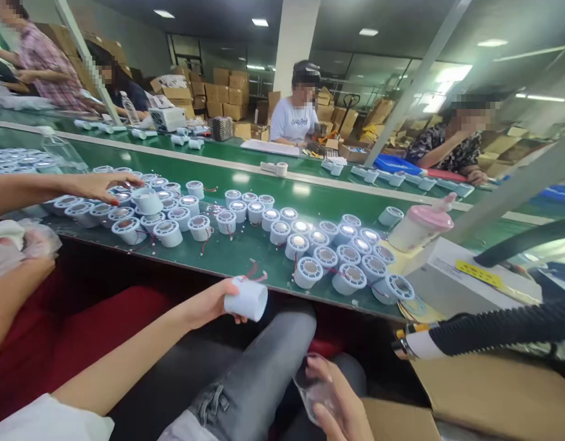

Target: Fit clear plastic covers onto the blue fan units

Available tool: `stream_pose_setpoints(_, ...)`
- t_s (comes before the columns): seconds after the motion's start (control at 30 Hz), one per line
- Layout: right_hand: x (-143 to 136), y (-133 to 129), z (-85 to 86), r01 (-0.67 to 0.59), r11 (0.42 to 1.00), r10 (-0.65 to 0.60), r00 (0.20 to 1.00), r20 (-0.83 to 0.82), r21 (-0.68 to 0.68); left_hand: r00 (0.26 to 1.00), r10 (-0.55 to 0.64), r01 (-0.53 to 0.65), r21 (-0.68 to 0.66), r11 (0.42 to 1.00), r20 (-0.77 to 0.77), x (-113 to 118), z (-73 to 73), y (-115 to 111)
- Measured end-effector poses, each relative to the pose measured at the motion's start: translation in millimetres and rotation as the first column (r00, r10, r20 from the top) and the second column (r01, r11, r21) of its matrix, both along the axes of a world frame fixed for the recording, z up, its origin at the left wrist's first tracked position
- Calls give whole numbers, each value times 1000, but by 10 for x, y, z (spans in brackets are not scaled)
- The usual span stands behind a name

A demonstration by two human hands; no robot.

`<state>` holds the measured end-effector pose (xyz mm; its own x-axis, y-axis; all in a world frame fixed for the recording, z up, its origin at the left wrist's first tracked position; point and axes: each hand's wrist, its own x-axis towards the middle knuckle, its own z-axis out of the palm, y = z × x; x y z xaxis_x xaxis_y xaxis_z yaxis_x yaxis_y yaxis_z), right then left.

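My left hand (213,303) grips a white cylindrical housing (246,299) on its side, just off the table's front edge. Thin reddish wires (255,269) stick up behind it. Low over my lap, my right hand (340,398) has its fingers around a clear plastic cup (314,392), which is partly blurred. In front of me on the green table stand many similar white housings (309,272), with slotted rims and round metallic centres. Some have thin wires trailing from them.
At left, a co-worker's hand (101,185) reaches over more housings. A black ribbed hose (507,327) juts in at right, near a pink-lidded cup (423,226), a white box (475,275) and cardboard (498,392). Several people sit or stand across the green line (246,184).
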<state>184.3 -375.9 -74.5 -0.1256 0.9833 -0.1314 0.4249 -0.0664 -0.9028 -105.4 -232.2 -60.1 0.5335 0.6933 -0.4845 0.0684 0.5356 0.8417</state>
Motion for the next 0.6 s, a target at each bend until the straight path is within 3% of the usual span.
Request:
stream_pose_setpoints(0.07,-153,71,191,-172,977,116,924,366,125,986,-86,105,-134,985,140,241,-85,-112)
stream_pose_setpoints(0.13,-262,146,377,-296,933,117,790,602,206,959,-174,219,-198,955,222,471,-160,-192)
stream_pose_setpoints(0.23,-303,209,549,-326,914,27,646,763,243,900,-333,394,-197,898,280,729,-212,-253)
stream_pose_setpoints(0.33,-244,205,591,-261,950,8,569,822,172,818,-499,544,-101,833,287,871,-188,-252)
stream_pose_setpoints(0.43,-165,191,593,-189,981,157,625,765,-47,782,-613,591,176,787,115,934,-120,-226)
stream_pose_setpoints(0.5,-135,196,607,-145,971,234,735,636,-190,823,-567,539,371,756,-38,955,-86,-218)
stream_pose_setpoints(0.6,-135,218,636,-35,957,156,901,405,-289,896,-438,423,437,794,-73,972,-111,-243)
